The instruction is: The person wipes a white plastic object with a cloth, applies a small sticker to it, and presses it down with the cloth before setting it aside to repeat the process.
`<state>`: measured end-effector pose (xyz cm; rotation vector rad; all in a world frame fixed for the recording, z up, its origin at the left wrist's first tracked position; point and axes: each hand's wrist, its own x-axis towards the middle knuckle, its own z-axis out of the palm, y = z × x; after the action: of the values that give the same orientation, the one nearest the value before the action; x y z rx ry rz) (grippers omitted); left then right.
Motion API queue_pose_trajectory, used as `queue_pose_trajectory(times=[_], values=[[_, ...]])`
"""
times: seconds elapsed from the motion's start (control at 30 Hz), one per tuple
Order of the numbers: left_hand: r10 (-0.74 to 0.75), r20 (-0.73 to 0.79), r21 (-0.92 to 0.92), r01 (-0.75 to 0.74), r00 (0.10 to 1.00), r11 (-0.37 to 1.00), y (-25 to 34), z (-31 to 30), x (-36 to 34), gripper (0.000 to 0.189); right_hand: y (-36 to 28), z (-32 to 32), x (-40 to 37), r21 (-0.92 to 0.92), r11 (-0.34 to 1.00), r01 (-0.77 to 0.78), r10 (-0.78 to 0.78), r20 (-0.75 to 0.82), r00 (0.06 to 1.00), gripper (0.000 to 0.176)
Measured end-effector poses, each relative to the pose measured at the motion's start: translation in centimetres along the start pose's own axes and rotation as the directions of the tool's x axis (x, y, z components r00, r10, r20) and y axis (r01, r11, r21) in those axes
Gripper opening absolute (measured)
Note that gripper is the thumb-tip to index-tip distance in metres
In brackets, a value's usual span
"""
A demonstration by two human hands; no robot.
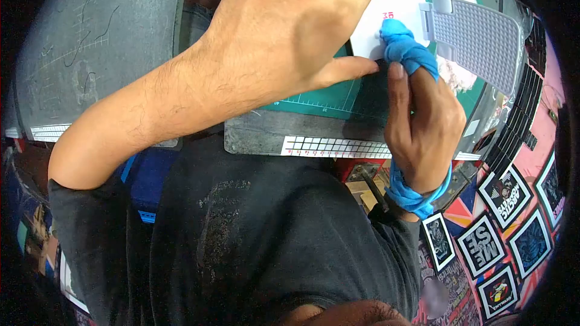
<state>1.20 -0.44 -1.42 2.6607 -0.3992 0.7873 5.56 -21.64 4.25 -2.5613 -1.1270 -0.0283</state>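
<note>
My left hand (284, 24) reaches across from the left, fingers curled, and holds down a white plastic case (396, 9) with red writing on it. The case lies on a green cutting mat (314, 105). Its hinged lid (477, 39), grey with a dotted texture, lies open to the right. My right hand (423, 127) comes up from below. A blue cloth (406, 45) is wrapped over its fingertip and pressed against the case's near edge, and a strip of the same cloth circles the wrist (417, 196). My left thumb touches the right hand's fingers.
The mat sits on a grey worktable (96, 36) with a ruler strip (332, 146) along its near edge. My dark shirt (272, 235) fills the lower view. Stickers and printed cards (501, 229) cover the surface at lower right. A black ribbed object (519, 115) lies at the right.
</note>
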Motion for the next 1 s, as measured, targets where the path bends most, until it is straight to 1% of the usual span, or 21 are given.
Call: queue_pose_trajectory(times=[0.03, 0.1, 0.13, 0.2, 0.23, 0.3, 0.33, 0.4, 0.5, 0.53, 0.6, 0.67, 0.7, 0.73, 0.8, 0.83, 0.9, 0.93, 0.97, 1.0], values=[[-0.038, 0.047, -0.021, 0.039, 0.998, 0.999, 0.4, -0.4, 0.2, 0.054, 0.1, 0.0, 0.1, 0.008, 1.0, 0.014, -0.013, -0.013, 1.0, 0.012], [-0.07, 0.1, -0.04, 0.074, 0.993, 0.996, 0.6, -0.7, 0.5, 0.054, -0.1, 0.1, 0.6, -0.032, 0.999, 0.016, -0.016, -0.007, 1.0, 0.013], [-0.063, 0.088, -0.04, 0.067, 0.994, 0.997, 0.5, -0.7, 0.5, 0.054, -0.5, 0.0, 1.0, -0.03, 0.999, 0.012, -0.012, -0.01, 1.0, 0.013], [-0.057, 0.079, -0.044, 0.061, 0.995, 0.997, 0.6, -1.0, 0.5, 0.055, -1.2, -0.6, 1.6, -0.047, 0.999, -0.026, 0.031, 0.108, 0.994, 0.021], [-0.077, 0.053, -0.141, 0.084, 0.996, 0.986, 0.5, -1.4, 0.5, 0.055, -1.0, -0.5, 1.3, -0.047, 0.999, -0.026, 0.03, 0.108, 0.994, 0.021], [-0.102, 0.031, -0.244, 0.107, 0.994, 0.964, 0.4, -0.9, 0.3, 0.055, -0.1, -0.3, 0.3, -0.04, 0.999, 0.004, -0.001, 0.075, 0.997, 0.021], [-0.065, 0.02, -0.17, 0.067, 0.998, 0.983, 0.2, 0.0, 0.2, 0.056, -0.1, -0.5, 0.1, -0.041, 0.999, 0.002, 0.001, 0.078, 0.997, 0.021], [-0.023, 0.01, -0.092, 0.023, 1.0, 0.996, 0.1, 0.6, 0.2, 0.056, -0.3, -0.9, -0.1, -0.07, 0.997, -0.035, 0.044, 0.124, 0.991, 0.021], [-0.029, 0.054, -0.103, 0.035, 0.998, 0.994, 0.3, 0.3, 0.4, 0.056, 0.0, -0.5, 0.6, -0.095, 0.995, -0.02, 0.03, 0.109, 0.994, 0.021], [-0.06, 0.029, -0.18, 0.064, 0.998, 0.982, 0.5, -0.1, 0.7, 0.056, 0.2, -0.3, 0.8, -0.095, 0.995, -0.024, 0.034, 0.106, 0.994, 0.021], [-0.09, 0.01, -0.265, 0.089, 0.996, 0.96, 0.8, -0.1, 0.9, 0.056, 0.6, 0.0, 1.1, -0.044, 0.999, 0.015, -0.012, 0.061, 0.998, 0.022], [-0.087, 0.005, -0.252, 0.085, 0.996, 0.964, 0.5, -0.7, 0.6, 0.057, 1.1, -0.2, 0.4, -0.056, 0.998, 0.016, -0.012, 0.068, 0.998, 0.022], [-0.09, 0.004, -0.247, 0.088, 0.996, 0.965, 0.3, -1.6, 0.4, 0.057, -0.6, -0.6, 0.3, -0.053, 0.998, 0.025, -0.02, 0.086, 0.996, 0.022], [-0.091, -0.004, -0.257, 0.087, 0.996, 0.962, 0.3, -1.5, 0.3, 0.057, -0.4, -0.3, 0.2, -0.053, 0.998, 0.029, -0.024, 0.087, 0.996, 0.022], [-0.087, -0.01, -0.266, 0.081, 0.996, 0.96, 0.4, -1.4, 0.4, 0.057, -0.4, -0.1, 0.2, -0.068, 0.997, 0.025, -0.023, 0.032, 0.999, 0.019], [-0.074, 0.06, -0.153, 0.082, 0.996, 0.985, 0.6, -1.5, 0.6, 0.057, -0.4, -0.1, 0.4, -0.073, 0.997, 0.023, -0.022, 0.012, 1.0, 0.017], [-0.07, 0.134, -0.038, 0.076, 0.988, 0.996, 0.5, -1.2, 0.5, 0.057, -1.1, -0.7, 1.2, -0.069, 0.997, -0.025, 0.035, 0.144, 0.989, 0.024], [-0.044, 0.084, -0.068, 0.05, 0.995, 0.996, 0.2, -0.7, 0.2, 0.057, -0.8, -0.4, 0.9, -0.068, 0.997, -0.026, 0.036, 0.145, 0.989, 0.024], [-0.034, 0.059, -0.083, 0.039, 0.998, 0.996, 0.0, -0.5, -0.1, 0.057, -0.2, 0.2, 0.6, -0.059, 0.998, 0.003, 0.002, 0.078, 0.997, 0.02], [-0.025, 0.033, -0.098, 0.028, 0.999, 0.995, 0.0, -0.6, 0.0, 0.057, 0.0, 0.3, 0.4, -0.056, 0.998, 0.018, -0.016, 0.046, 0.999, 0.019]])
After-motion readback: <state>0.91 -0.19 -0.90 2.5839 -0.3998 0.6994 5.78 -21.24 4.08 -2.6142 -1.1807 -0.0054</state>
